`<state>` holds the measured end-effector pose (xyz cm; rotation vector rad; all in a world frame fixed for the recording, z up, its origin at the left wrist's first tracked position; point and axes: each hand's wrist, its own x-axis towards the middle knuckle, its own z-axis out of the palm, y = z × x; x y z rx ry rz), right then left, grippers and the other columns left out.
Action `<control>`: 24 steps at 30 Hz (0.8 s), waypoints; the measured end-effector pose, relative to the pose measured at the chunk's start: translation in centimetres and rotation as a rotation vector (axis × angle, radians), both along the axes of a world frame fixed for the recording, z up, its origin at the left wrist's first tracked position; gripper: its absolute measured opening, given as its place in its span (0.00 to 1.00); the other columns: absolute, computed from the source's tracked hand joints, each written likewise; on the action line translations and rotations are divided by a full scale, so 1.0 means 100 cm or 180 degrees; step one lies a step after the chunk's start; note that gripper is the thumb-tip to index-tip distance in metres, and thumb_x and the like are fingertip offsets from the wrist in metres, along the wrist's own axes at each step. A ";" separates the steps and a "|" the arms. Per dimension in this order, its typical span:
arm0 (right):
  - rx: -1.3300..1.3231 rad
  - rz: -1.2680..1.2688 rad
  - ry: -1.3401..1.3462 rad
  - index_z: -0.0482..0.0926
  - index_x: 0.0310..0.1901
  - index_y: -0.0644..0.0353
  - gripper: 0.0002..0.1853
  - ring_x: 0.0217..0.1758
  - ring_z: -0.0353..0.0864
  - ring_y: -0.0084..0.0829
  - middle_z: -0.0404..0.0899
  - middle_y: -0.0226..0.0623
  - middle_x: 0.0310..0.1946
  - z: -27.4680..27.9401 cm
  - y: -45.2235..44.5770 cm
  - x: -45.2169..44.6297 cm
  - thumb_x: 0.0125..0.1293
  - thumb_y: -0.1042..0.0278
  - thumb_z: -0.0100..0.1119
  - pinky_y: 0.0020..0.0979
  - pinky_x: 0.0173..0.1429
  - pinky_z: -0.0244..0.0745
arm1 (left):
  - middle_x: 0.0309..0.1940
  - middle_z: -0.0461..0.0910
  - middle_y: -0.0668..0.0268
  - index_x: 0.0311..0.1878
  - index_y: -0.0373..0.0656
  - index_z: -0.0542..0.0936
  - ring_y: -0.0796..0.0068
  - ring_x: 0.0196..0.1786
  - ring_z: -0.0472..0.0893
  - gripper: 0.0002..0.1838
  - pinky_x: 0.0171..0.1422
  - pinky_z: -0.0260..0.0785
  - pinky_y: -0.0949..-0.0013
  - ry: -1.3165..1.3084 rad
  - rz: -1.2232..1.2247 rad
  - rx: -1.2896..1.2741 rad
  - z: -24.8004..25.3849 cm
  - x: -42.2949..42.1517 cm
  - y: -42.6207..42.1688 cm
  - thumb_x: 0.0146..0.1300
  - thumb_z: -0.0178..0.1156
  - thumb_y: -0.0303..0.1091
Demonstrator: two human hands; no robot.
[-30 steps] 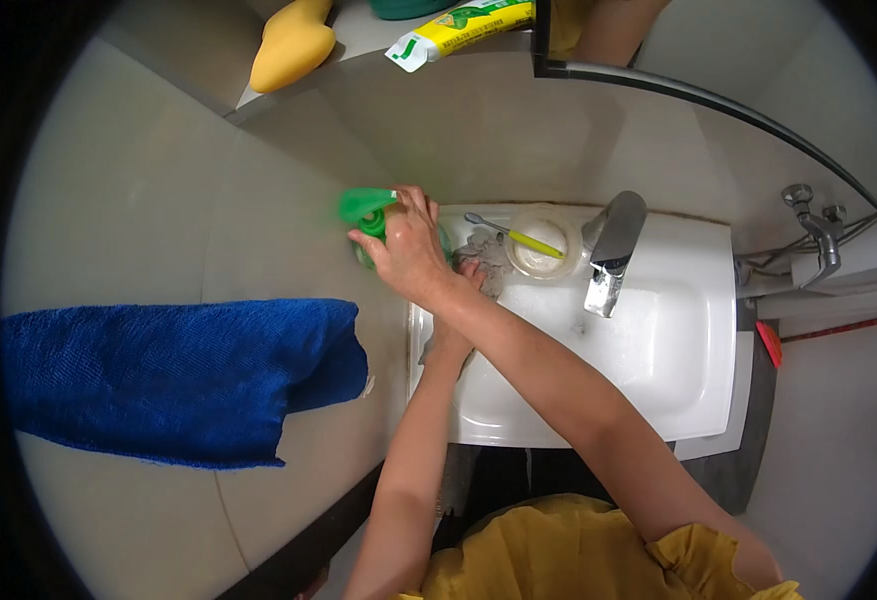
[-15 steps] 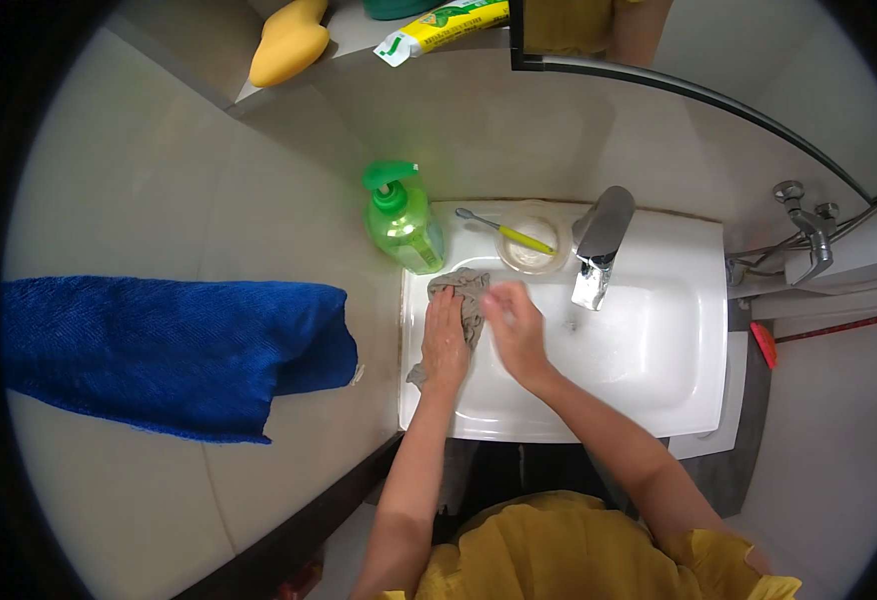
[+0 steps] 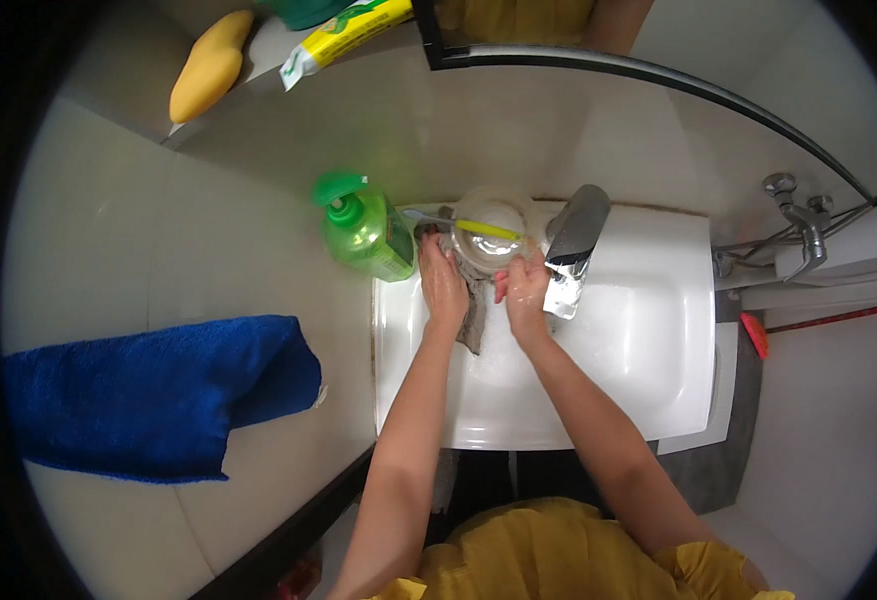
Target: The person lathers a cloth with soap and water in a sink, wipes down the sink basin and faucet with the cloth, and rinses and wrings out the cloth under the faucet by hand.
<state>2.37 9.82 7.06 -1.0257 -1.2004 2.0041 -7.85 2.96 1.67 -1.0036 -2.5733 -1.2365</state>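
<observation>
My left hand (image 3: 443, 288) is on a wet grey cloth (image 3: 473, 318) at the left side of the white sink, its fingers closed on the fabric near the cup. The cloth hangs down between my hands. My right hand (image 3: 526, 288) is at the lower right side of a clear round cup (image 3: 495, 258), fingers curled against it. Across the top of the cup lies a toothbrush (image 3: 487, 230) with a yellow-green handle, its head pointing left. The cup's underside is hidden.
Left of the cup stands a green pump bottle (image 3: 367, 238). A chrome faucet (image 3: 579, 225) rises close to my right hand over the white sink (image 3: 649, 350). At left hangs a blue towel (image 3: 159, 400). A yellow tube (image 3: 349, 35) and a yellow object (image 3: 211, 68) rest on the shelf.
My right hand has moved up to the cup's side. My left hand has shifted up with the cloth, which now drapes differently. The camera view has also shifted.
</observation>
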 end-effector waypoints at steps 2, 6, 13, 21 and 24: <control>0.0173 -0.0081 0.0259 0.68 0.49 0.68 0.12 0.12 0.67 0.22 0.73 0.38 0.20 0.030 -0.008 -0.005 0.67 0.73 0.42 0.24 0.16 0.65 | 0.51 0.71 0.50 0.55 0.36 0.67 0.49 0.57 0.67 0.23 0.67 0.50 0.49 0.0829 0.0207 -0.0323 -0.005 -0.001 0.017 0.54 0.54 0.25; 0.0263 0.0009 -0.0075 0.68 0.47 0.69 0.12 0.12 0.69 0.22 0.74 0.39 0.20 0.042 -0.005 -0.013 0.67 0.72 0.44 0.25 0.16 0.67 | 0.53 0.71 0.57 0.53 0.42 0.72 0.52 0.59 0.65 0.20 0.67 0.50 0.50 -0.0764 -0.0160 0.0083 0.035 0.032 0.031 0.54 0.54 0.33; 0.0633 0.0176 -0.0077 0.65 0.46 0.75 0.13 0.10 0.71 0.27 0.73 0.41 0.18 0.031 0.003 -0.017 0.64 0.74 0.44 0.26 0.14 0.70 | 0.51 0.71 0.57 0.53 0.41 0.72 0.54 0.58 0.66 0.20 0.66 0.52 0.52 0.0364 -0.0441 -0.0674 -0.005 0.077 0.049 0.55 0.53 0.32; 0.0475 0.0589 -0.0693 0.61 0.49 0.78 0.16 0.13 0.77 0.32 0.75 0.45 0.20 0.019 0.005 -0.021 0.65 0.73 0.45 0.28 0.16 0.75 | 0.50 0.72 0.56 0.53 0.41 0.71 0.55 0.56 0.67 0.19 0.65 0.53 0.54 0.0538 -0.0553 -0.0889 -0.022 0.092 0.042 0.56 0.52 0.31; 0.0355 0.0658 -0.0617 0.61 0.48 0.78 0.15 0.14 0.78 0.34 0.76 0.46 0.20 0.015 0.003 -0.021 0.66 0.73 0.45 0.29 0.17 0.76 | 0.49 0.72 0.56 0.53 0.40 0.71 0.56 0.55 0.68 0.19 0.64 0.54 0.54 0.0577 -0.0606 -0.0917 -0.023 0.095 0.040 0.56 0.52 0.31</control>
